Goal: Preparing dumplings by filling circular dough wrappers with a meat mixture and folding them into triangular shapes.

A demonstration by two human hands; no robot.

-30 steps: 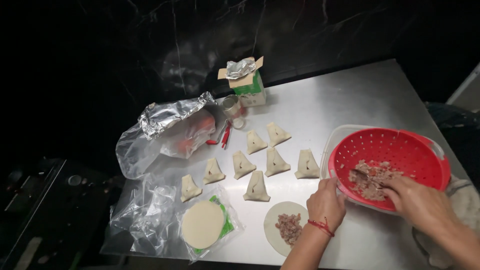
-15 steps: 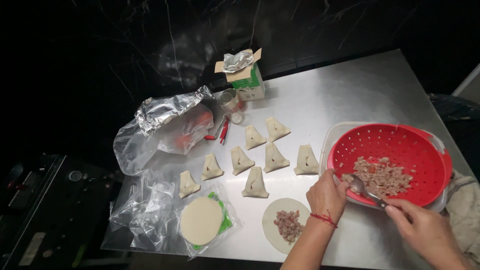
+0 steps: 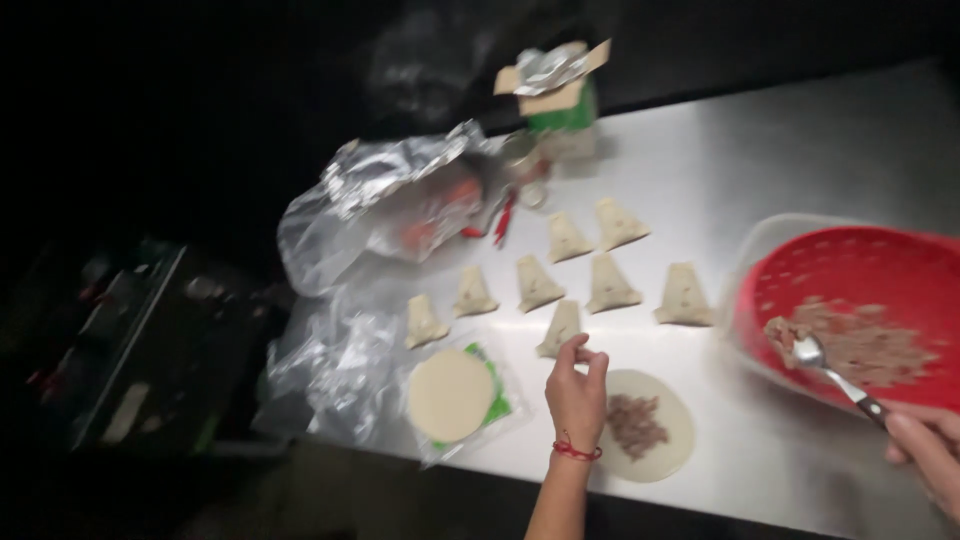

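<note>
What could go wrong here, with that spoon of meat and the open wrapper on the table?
The spoon sits in the filling inside the red colander, apart from the round wrapper, so meat could drop on the steel table on the way across. The wrapper already carries a mound of filling; more might make it hard to close. The left hand hovers close to a folded dumpling and could knock it.

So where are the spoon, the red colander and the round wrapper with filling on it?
spoon [image 3: 812,353]: head view, on its metal bowl.
red colander [image 3: 850,262]: head view, on its bare inner wall.
round wrapper [image 3: 672,440]: head view, on bare dough right of the filling.
</note>
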